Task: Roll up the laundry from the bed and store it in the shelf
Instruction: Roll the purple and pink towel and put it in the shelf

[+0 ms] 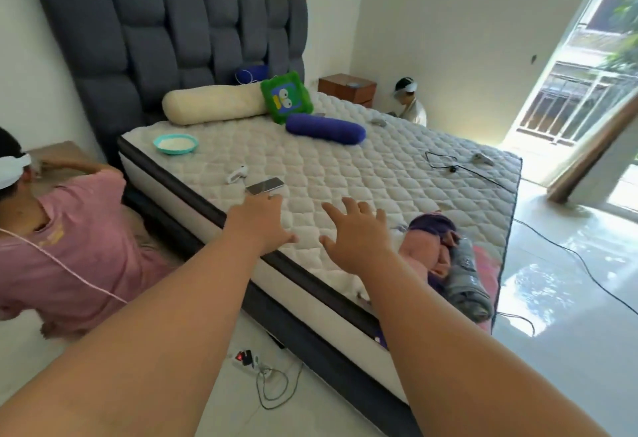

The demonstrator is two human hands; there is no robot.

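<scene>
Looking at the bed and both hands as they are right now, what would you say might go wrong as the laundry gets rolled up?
1. The phone lies just beyond the open left hand, near the mattress edge; a sweep could knock it off.
2. The laundry pile sits at the bed's corner, right of the open right hand; pieces might slide onto the floor.
3. The power strip and its cables lie on the floor by the bed, perhaps a trip hazard.
</scene>
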